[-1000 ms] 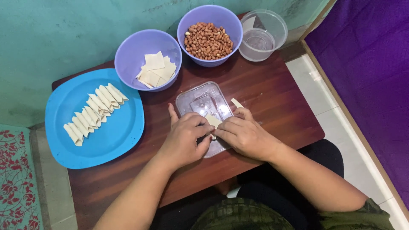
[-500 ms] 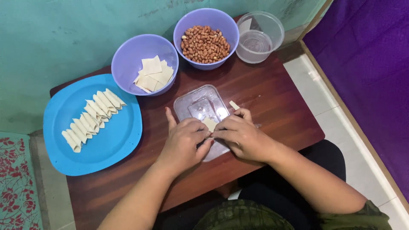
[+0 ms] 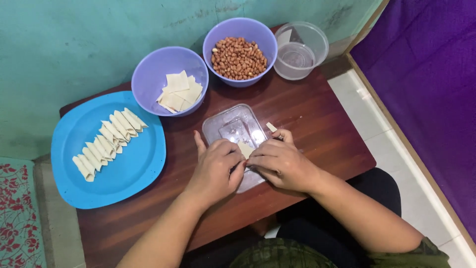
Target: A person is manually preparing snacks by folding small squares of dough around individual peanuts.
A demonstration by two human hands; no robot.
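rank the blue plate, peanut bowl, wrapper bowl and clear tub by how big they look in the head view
1. blue plate, clearly the largest
2. wrapper bowl and peanut bowl: they look about alike, so I would not rank one over the other
3. clear tub, the smallest

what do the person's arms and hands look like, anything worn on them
Both forearms are bare up to the frame's edge, with no sleeves in view. The left hand and right hand are bare too: no gloves, and no watch or bracelet at either wrist. No rings show on the fingers, though some are tucked out of sight.
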